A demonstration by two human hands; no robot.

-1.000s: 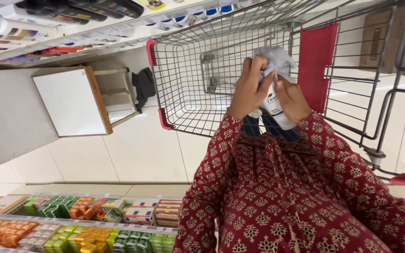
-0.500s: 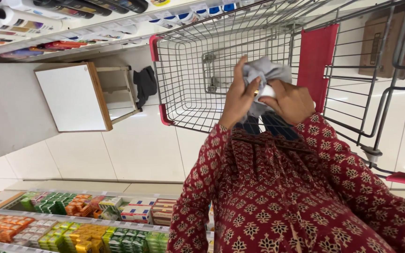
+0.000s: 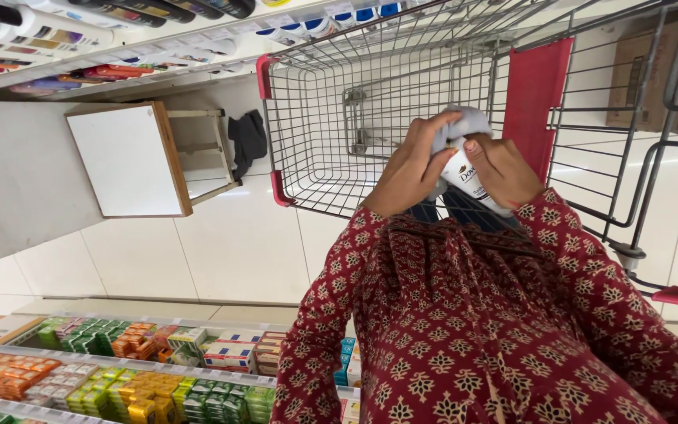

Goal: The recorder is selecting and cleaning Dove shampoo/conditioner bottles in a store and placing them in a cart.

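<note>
Left hand [image 3: 411, 169] curled around a pale grey cloth [image 3: 464, 126], fingers [image 3: 442, 124] closed over its top and pressing it against a white bottle [image 3: 471, 179]. Right hand [image 3: 504, 169] wrapped about the same bottle from the other side, fingers closed on its body. Bottle tilted, held between both hands just above the near rim of a wire shopping cart [image 3: 355, 102] with red corner guards. Red patterned sleeves below. White-topped wooden stool [image 3: 131, 161] on the tiled floor to one side, dark cloth [image 3: 247, 137] hanging beside it. Shelf of coloured boxes [image 3: 119, 369] at lower edge.
</note>
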